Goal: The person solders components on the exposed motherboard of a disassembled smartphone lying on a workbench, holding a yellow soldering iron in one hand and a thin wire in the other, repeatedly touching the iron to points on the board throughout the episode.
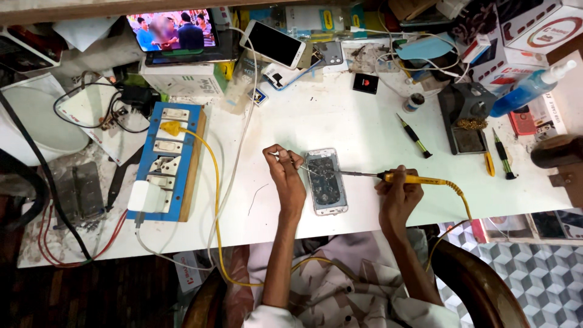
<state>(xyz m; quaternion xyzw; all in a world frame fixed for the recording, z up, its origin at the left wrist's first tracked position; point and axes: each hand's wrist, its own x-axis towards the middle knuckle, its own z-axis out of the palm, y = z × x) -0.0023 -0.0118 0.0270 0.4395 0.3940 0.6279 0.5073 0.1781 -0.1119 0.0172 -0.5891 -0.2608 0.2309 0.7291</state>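
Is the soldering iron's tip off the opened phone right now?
No, the soldering iron in the right hand has its tip on the opened phone.

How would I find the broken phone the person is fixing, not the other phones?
Start at the white table and find the person's two hands near its front edge. Between the left hand and right hand lies the opened phone, flat, insides showing. The soldering iron tip touches it; other phones lean farther back.
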